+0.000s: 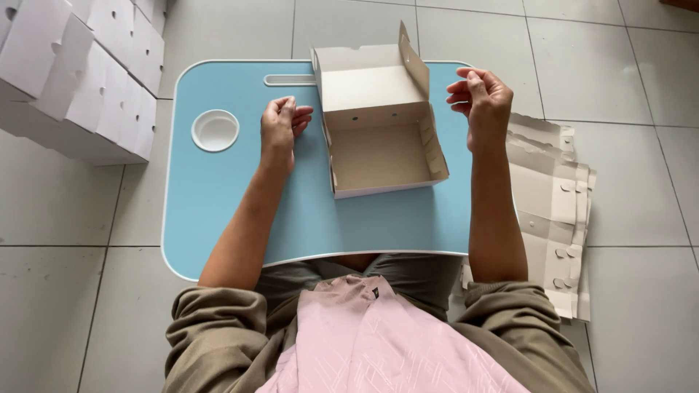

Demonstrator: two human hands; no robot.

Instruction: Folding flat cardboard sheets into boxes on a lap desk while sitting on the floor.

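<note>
Seated over a blue lap table (218, 211), a person holds the left hand (280, 131) and right hand (480, 102) loosely curled, empty, either side of a half-folded cardboard box (378, 138) standing open mid-table; flat blanks (553, 204) wait alongside, finished white boxes (80, 73) beyond.

Light blue lap table (218, 211), white-edged | white round cup recess (215, 130) | greyish-beige open cardboard box (378, 116) | beige flat cardboard blanks (557, 211) | white folded boxes (80, 73) | pale grey floor tiles (58, 291) | pink patterned cloth (378, 342) | olive sleeves (211, 327)
</note>
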